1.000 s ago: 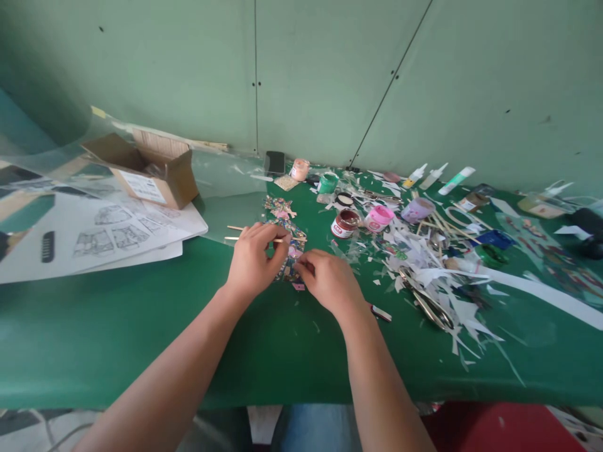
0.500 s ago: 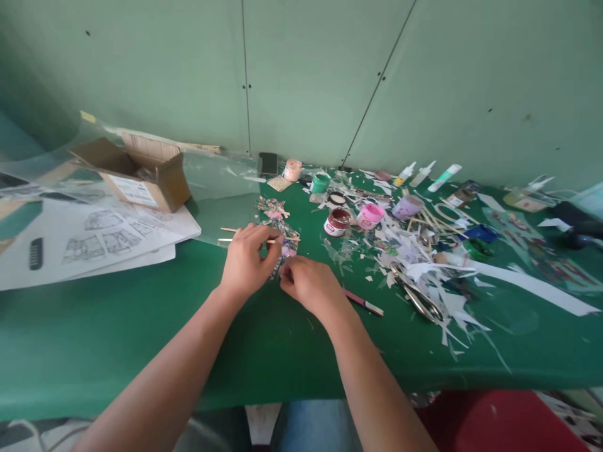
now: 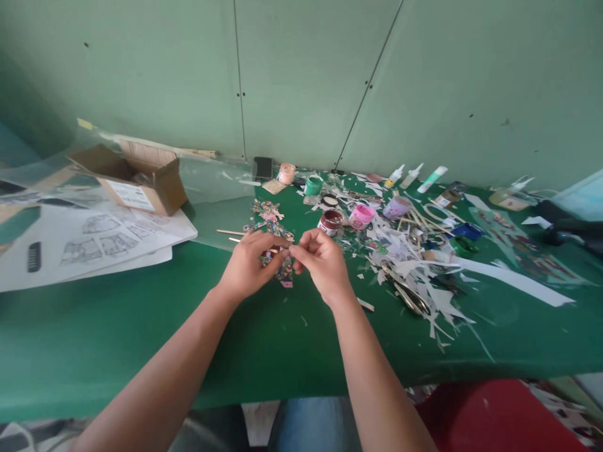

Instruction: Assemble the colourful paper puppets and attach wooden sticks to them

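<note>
My left hand (image 3: 254,263) is closed, thumb and fingers pinched together low over a colourful patterned cut-out piece (image 3: 267,210). A thin wooden stick (image 3: 230,232) pokes out to the left from behind its knuckles, and a second, paler stick (image 3: 234,239) shows just below, seemingly in the fingers. My right hand (image 3: 324,267) is closed too, thumb and forefinger pinched against the left fingertips. Whatever lies between those fingertips is too small to make out. Both hands cover the middle of the patterned piece.
An open cardboard box (image 3: 141,182) sits on printed drawings (image 3: 101,242) at left. Paint jars, dark red (image 3: 330,221), pink (image 3: 361,216) and green (image 3: 313,185), stand beyond my right hand. Scissors-like metal snips (image 3: 407,292) lie among paper scraps (image 3: 443,301). Glue bottles (image 3: 394,176) stand behind.
My right hand has lifted from the piece's near edge and turned, its fingertips now meeting the left ones. The paler stick has shifted right within the left hand.
</note>
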Motion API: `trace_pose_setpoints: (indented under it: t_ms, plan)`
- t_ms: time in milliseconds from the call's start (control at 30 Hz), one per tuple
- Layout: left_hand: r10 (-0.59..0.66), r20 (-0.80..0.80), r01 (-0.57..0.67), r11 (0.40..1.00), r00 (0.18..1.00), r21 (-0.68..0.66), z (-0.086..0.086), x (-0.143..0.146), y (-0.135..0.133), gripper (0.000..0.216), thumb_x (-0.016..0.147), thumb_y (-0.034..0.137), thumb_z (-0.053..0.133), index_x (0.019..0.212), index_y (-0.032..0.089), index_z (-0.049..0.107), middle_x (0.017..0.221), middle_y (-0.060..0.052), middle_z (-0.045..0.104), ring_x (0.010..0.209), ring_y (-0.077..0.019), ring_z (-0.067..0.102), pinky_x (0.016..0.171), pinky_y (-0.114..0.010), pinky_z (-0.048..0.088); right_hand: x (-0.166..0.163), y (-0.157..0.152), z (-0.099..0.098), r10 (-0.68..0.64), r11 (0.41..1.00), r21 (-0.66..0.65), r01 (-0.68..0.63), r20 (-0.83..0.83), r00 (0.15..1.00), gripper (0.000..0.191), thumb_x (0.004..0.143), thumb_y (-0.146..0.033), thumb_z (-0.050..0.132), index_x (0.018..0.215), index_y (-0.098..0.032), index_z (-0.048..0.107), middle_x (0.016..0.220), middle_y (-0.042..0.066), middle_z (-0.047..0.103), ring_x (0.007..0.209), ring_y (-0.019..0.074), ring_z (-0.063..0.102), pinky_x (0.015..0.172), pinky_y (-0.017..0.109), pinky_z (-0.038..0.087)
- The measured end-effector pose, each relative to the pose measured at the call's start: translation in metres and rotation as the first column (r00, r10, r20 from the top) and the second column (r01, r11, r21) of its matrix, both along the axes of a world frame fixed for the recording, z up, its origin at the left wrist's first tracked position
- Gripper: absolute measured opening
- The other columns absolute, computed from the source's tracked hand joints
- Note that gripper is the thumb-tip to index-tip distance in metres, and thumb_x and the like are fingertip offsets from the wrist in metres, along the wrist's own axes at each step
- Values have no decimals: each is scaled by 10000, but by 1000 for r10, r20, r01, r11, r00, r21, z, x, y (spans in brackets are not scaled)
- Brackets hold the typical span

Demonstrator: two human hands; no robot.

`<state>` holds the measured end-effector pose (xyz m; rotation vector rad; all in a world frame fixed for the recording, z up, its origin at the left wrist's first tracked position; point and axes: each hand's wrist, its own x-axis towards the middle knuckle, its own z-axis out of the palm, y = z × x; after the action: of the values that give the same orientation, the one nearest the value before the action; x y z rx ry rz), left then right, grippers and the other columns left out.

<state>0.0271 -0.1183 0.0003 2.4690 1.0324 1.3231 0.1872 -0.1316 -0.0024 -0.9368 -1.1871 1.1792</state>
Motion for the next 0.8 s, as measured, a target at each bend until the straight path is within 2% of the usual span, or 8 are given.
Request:
trace_pose_setpoints:
  t_ms: [200,367,533,800]
  plan:
    - [-93,71,92,996,993,17,-2,-2,4,65,852,244,670,864,181,678,733,-5,694,691,-132,606,710,-279,449,3,-1,3,56,997,-53,-61,-100,993,380,615,-405,801,749,-213,502,557,-106,532,440,63,502,443,199,423]
    - [-95,119,95,995,988,1,-3,0,6,72,839,259,687,813,192,679,710,-5,687,676,-130,603,656,-262,457,3,-1,3,64,996,-55,-70,-91,994,382,589,-433,821,753,-211,556,547,-95,548,442,70,500,448,212,425]
    - [-47,190,48,999,981,-3,-2,2,5,106,855,273,665,790,192,687,694,-8,686,643,-124,598,607,-251,453,3,0,0,64,988,-136,-69,-35,997,314,654,-471,761,737,-188,653,605,-28,630,453,75,502,446,224,415]
    - [-90,154,81,995,984,66,0,-3,8,143,847,301,676,756,197,711,655,-4,674,613,-121,588,631,-264,447,6,-2,3,179,960,-208,-187,-59,982,305,631,-467,766,676,-182,668,597,-31,625,440,63,491,434,213,388]
